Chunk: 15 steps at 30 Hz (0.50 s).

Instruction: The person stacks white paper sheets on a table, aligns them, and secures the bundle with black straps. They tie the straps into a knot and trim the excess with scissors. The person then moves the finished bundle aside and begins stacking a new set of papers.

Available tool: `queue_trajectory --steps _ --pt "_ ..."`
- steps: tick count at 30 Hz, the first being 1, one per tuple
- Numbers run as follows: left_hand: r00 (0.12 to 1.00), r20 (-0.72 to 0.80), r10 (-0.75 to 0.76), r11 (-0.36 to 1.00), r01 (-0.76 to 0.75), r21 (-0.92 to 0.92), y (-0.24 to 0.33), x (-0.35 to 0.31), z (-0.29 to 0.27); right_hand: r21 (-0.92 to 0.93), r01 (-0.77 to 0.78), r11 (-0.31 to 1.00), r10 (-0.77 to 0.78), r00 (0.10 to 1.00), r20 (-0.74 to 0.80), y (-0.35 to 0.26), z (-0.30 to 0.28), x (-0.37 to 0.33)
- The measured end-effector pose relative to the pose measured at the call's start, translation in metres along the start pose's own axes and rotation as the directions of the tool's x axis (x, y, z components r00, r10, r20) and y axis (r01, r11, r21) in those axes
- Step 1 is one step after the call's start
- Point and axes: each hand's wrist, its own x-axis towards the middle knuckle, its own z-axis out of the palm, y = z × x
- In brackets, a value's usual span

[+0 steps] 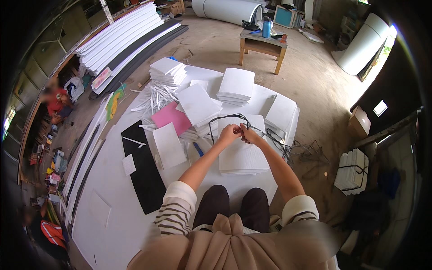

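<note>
My left hand [230, 133] and my right hand [249, 134] meet over a stack of white rectangular sheets [243, 157] in front of my knees. Both are closed, fingertips pinched on a dark cord [228, 116]. Part of the cord makes a loop just beyond my hands. More of it trails right in tangled strands [281, 143], past another white stack [281, 113]. Whether a knot lies between my fingers is too small to tell.
White sheets [195, 103], a pink sheet [172, 118], thin white strips [155, 100] and a black sheet [144, 180] lie left of the stack. A small wooden table [263, 40] stands beyond. A cord-tied bundle [352, 171] is at right. Two people [58, 105] are at far left.
</note>
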Motion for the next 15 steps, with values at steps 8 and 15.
queue_trajectory --steps 8,15 --pt "0.999 -0.017 -0.029 0.990 0.027 -0.140 -0.004 0.014 0.010 0.128 -0.033 0.991 0.022 0.996 0.087 -0.007 -0.009 -0.008" --pt "0.979 0.112 -0.173 0.797 0.206 -0.567 -0.001 0.012 0.006 0.338 0.023 0.941 -0.052 0.996 0.077 -0.017 -0.014 -0.012"
